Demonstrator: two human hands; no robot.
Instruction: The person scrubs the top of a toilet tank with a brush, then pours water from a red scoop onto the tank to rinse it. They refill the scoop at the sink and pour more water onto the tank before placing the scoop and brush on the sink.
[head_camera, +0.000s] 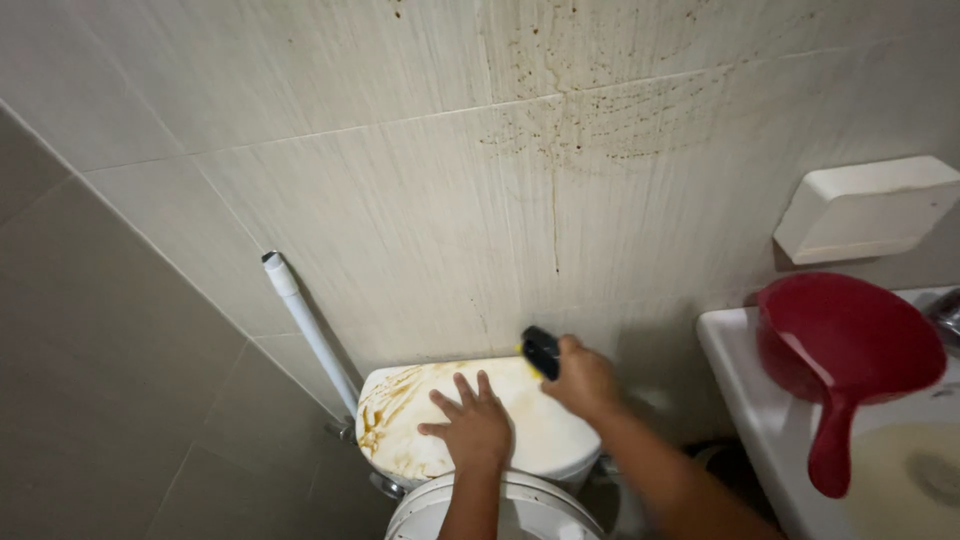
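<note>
The person stands over a toilet, both bare arms reaching down toward the cistern lid (520, 425). The lid is white but smeared with brown-yellow stains, heaviest along its left edge and front left corner, thinner toward the middle.

The left hand (470, 425) lies flat on the lid near its front edge, fingers spread wide apart and pointing toward the wall, palm pressed down on the stained surface.

The right hand (583, 380) is curled into a closed grip around a small scrubbing tool (541, 352), dark on its outer face with a strip of yellow showing beneath. The tool sits at the back edge of the lid, toward its right corner, just where the lid meets the wall. Whether it touches the wall tile or only the lid, I cannot tell.

The tiled wall (420, 190) behind is pale, streaked and speckled with brown spots, thickest up high to the right, with a thin dark line running down a tile joint toward the tool.

Below the lid, the rim of the toilet seat (530, 510) shows at the bottom edge of the view. A white pipe (305, 325) leans against the wall just left of the cistern.

To the right, well apart from the hands, stands a white basin (745, 380) with a red scoop (845, 360) resting on its rim, handle hanging down into the bowl. Above it a white box-shaped holder (865, 208) is fixed to the wall.
</note>
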